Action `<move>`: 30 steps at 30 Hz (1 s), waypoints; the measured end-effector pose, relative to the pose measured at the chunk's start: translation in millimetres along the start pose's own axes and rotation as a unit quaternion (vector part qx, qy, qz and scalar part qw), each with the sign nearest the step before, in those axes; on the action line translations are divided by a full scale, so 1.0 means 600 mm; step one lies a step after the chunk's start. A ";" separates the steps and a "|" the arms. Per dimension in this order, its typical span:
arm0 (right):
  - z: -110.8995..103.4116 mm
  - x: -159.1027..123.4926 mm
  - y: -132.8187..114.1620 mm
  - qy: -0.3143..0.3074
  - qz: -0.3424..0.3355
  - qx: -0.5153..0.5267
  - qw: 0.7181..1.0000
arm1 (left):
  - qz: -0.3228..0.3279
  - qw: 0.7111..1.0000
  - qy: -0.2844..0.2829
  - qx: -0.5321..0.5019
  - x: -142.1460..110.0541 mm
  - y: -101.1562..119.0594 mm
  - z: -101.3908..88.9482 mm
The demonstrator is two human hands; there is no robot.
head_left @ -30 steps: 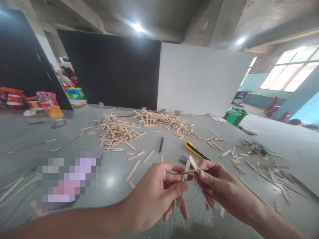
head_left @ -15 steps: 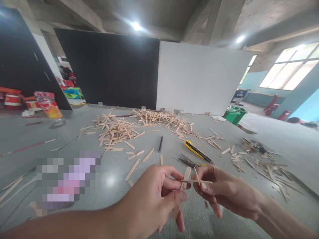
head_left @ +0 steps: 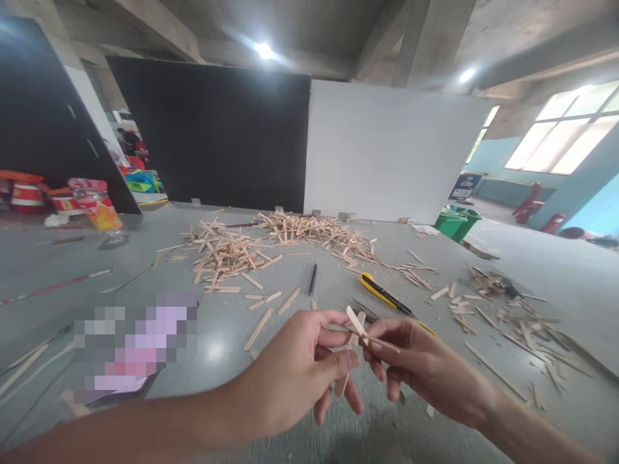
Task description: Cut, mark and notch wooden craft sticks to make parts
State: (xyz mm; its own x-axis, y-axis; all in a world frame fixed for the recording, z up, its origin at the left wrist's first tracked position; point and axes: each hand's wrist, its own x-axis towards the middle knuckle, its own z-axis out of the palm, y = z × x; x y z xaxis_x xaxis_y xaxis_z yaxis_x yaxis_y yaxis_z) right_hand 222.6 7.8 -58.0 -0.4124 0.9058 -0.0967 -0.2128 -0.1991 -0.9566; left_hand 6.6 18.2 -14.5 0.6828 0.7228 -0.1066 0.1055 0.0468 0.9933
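Seen from the head camera, a person at a grey table (head_left: 217, 325) holds a set of crossed wooden sticks (head_left: 357, 324) between two bare hands. The left hand (head_left: 302, 370) closes thumb and fingers around one stick, whose lower end slants down past the fingers; the right hand (head_left: 418, 357) pinches near the crossing, thumb and fingertips narrow on the wood. Just beyond the grip lie scissors (head_left: 365, 311), partly hidden by the right hand, and farther back a yellow-and-black utility knife (head_left: 385, 294). A dark pencil-like rod (head_left: 313, 280) rests beyond the grip and to its left. Well past it spreads a heap of loose sticks (head_left: 229, 251), before a black panel (head_left: 217, 135) and a white panel (head_left: 391, 148). Wood scraps (head_left: 525, 335) litter the table right of the grip; a pixelated purple object (head_left: 140, 348) lies to its left.
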 end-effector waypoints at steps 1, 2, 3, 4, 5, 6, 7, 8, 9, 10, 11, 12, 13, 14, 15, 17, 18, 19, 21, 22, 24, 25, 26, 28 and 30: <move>0.001 0.000 0.001 0.002 -0.008 -0.012 1.000 | 0.004 1.000 0.002 -0.008 0.000 -0.003 0.002; 0.002 0.000 0.003 0.008 -0.013 -0.026 1.000 | 0.008 1.000 0.006 -0.008 -0.001 -0.005 0.005; 0.003 -0.001 0.004 0.019 -0.013 -0.045 0.999 | 0.012 1.000 0.010 0.000 -0.003 -0.008 0.007; 0.005 -0.001 0.005 0.031 -0.010 -0.065 0.997 | 0.011 1.000 0.012 0.010 -0.004 -0.010 0.010; 0.007 -0.002 0.006 0.043 -0.003 -0.084 0.996 | 0.007 1.000 0.012 0.021 -0.006 -0.011 0.013; 0.009 -0.003 0.006 0.052 0.006 -0.101 0.994 | -0.001 0.999 0.011 0.030 -0.008 -0.013 0.015; 0.011 -0.004 0.006 0.058 0.015 -0.112 0.992 | -0.009 0.999 0.011 0.035 -0.009 -0.013 0.017; 0.012 -0.004 0.005 0.063 0.022 -0.116 0.991 | -0.015 0.999 0.010 0.038 -0.010 -0.013 0.019; 0.013 -0.005 0.003 0.065 0.027 -0.112 0.991 | -0.021 0.999 0.008 0.040 -0.011 -0.012 0.020; 0.014 -0.005 0.002 0.063 0.031 -0.105 0.992 | -0.025 0.999 0.007 0.043 -0.011 -0.011 0.021; 0.014 -0.005 0.000 0.059 0.035 -0.099 0.993 | -0.027 0.998 0.006 0.050 -0.011 -0.010 0.021; 0.014 -0.005 -0.001 0.055 0.039 -0.094 0.993 | -0.027 0.998 0.005 0.060 -0.011 -0.009 0.022; 0.013 -0.006 -0.003 0.046 0.045 -0.091 0.994 | -0.028 0.997 0.003 0.072 -0.011 -0.009 0.022; 0.012 -0.006 -0.005 0.037 0.053 -0.092 0.994 | -0.029 0.996 0.002 0.086 -0.011 -0.010 0.022; 0.010 -0.007 -0.006 0.026 0.064 -0.097 0.993 | -0.031 0.994 0.000 0.100 -0.011 -0.012 0.022; 0.009 -0.009 -0.008 0.006 0.086 -0.107 0.991 | -0.030 0.990 0.003 0.136 -0.010 -0.018 0.022; 0.008 -0.009 -0.008 -0.004 0.095 -0.111 0.989 | -0.027 0.988 0.004 0.155 -0.009 -0.021 0.022; 0.008 -0.010 -0.008 -0.009 0.099 -0.115 0.988 | -0.024 0.986 0.004 0.167 -0.009 -0.024 0.022; 0.010 -0.009 -0.006 -0.010 0.095 -0.121 0.988 | -0.017 0.984 -0.001 0.177 -0.010 -0.026 0.023; 0.011 -0.009 -0.005 -0.007 0.090 -0.124 0.988 | -0.019 0.983 0.000 0.181 -0.011 -0.025 0.023; 0.012 -0.008 -0.005 -0.002 0.083 -0.128 0.988 | -0.028 0.981 0.009 0.192 -0.013 -0.021 0.024; 0.012 -0.008 -0.007 -0.003 0.080 -0.128 0.989 | -0.028 0.981 0.013 0.192 -0.014 -0.017 0.023; 0.011 -0.008 -0.009 -0.006 0.075 -0.127 0.989 | -0.025 0.982 0.011 0.185 -0.015 -0.013 0.023; 0.009 -0.011 -0.018 -0.016 0.041 -0.114 0.993 | -0.010 0.990 -0.003 0.138 -0.015 -0.005 0.021; 0.008 -0.014 -0.027 -0.028 -0.008 -0.100 0.995 | 0.005 0.998 -0.002 0.066 -0.014 0.000 0.018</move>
State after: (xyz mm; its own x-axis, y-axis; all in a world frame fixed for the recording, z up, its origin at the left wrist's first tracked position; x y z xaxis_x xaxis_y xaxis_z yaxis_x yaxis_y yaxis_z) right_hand 225.5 1.8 -40.4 -0.4595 0.8853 -0.0714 -0.0420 -0.1020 -0.9939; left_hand 8.8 4.8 -14.0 0.6870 0.7202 -0.0967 0.1931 -0.0526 0.9798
